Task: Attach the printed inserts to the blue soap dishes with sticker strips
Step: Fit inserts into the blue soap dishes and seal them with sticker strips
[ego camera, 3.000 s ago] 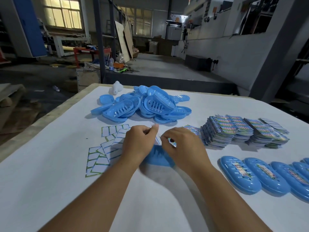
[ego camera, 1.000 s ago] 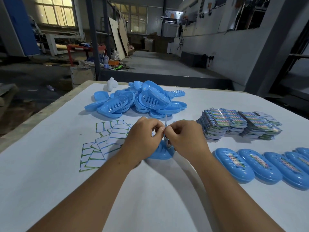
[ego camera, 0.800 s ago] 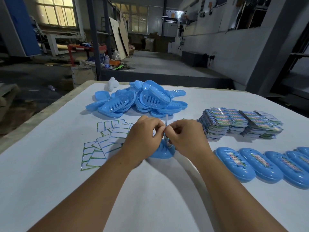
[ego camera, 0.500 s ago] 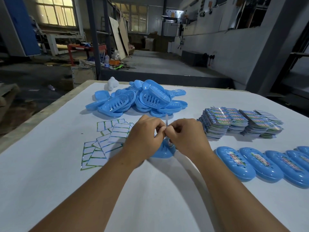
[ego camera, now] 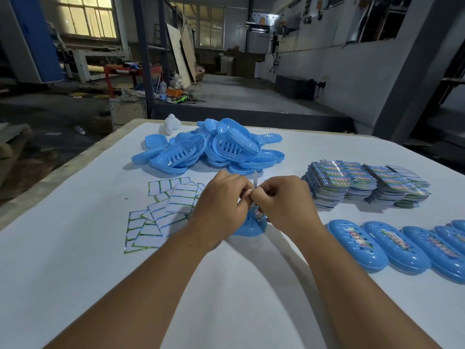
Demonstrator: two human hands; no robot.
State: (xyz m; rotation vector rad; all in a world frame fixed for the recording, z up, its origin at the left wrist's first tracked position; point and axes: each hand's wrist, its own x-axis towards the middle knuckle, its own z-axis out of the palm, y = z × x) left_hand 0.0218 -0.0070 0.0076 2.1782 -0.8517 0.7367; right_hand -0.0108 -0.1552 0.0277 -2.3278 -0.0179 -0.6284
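At the middle of the frame, the left hand (ego camera: 221,202) and right hand (ego camera: 284,202) meet fingertip to fingertip, both pinching a thin pale sticker strip (ego camera: 255,179) that stands up between them. Under them a blue soap dish (ego camera: 247,226) rests on the white desk (ego camera: 75,273), a printed insert (ego camera: 259,214) apparently on it, though mostly hidden. Sticker sheets (ego camera: 161,212) lie to the left, an insert stack (ego camera: 334,182) to the right.
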